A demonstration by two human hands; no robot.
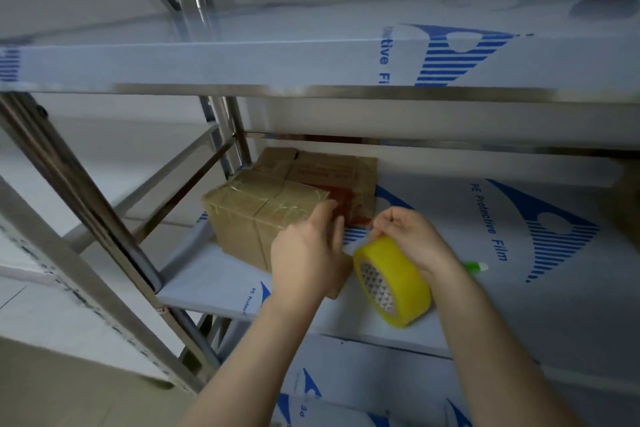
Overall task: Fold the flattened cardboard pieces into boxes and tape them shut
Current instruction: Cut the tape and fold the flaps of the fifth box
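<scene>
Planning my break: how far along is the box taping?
Done: the box on the shelf is folded, with tape across its top. In hand: right hand grips the yellow tape roll, left hand against that box. Left: flat cardboard behind it lies unfolded.

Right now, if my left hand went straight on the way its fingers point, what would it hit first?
Your left hand seems against the taped box; past its corner, probably the red-printed flattened cardboard. Depth is unclear.
</scene>
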